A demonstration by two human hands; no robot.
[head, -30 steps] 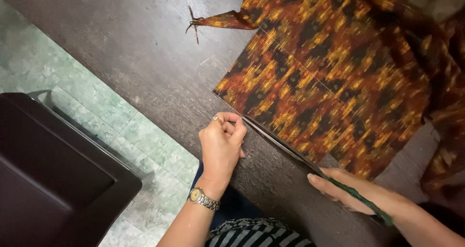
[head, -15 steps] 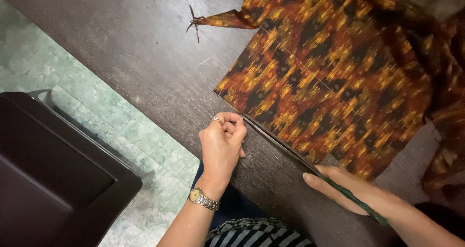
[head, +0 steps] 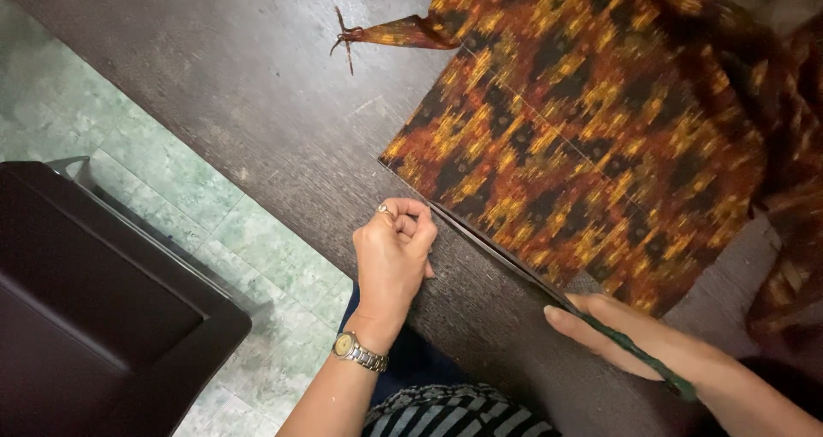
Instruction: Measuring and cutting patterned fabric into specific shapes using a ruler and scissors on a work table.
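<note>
**Long thin strip stretched along the edge of patterned cloth**

A long, thin, dark strip (head: pixel 506 257), perhaps a tape or narrow ruler, though what it is cannot be told, runs taut along the near edge of the orange, yellow and dark brown patterned cloth (head: pixel 591 145). It turns green and braided-looking near the right hand. It looks light and flexible, easiest to hold at the two ends, where it can be kept tight.

The left hand (head: pixel 393 257), with a ring and a metal wristwatch (head: pixel 358 351), has its fingers closed in a pinch on the strip's far end, just beside the cloth's corner. The right hand (head: pixel 626 334) has its fingers curled around the green end.

The cloth looks soft and limp, likely to shift or wrinkle if dragged. It lies spread flat on the dark wooden counter (head: pixel 257 85), with a frayed tie (head: pixel 386 34) trailing from its upper corner. Beside the counter lie a pale green tiled floor (head: pixel 171 180) and a dark boxy piece of furniture (head: pixel 86 308).
</note>
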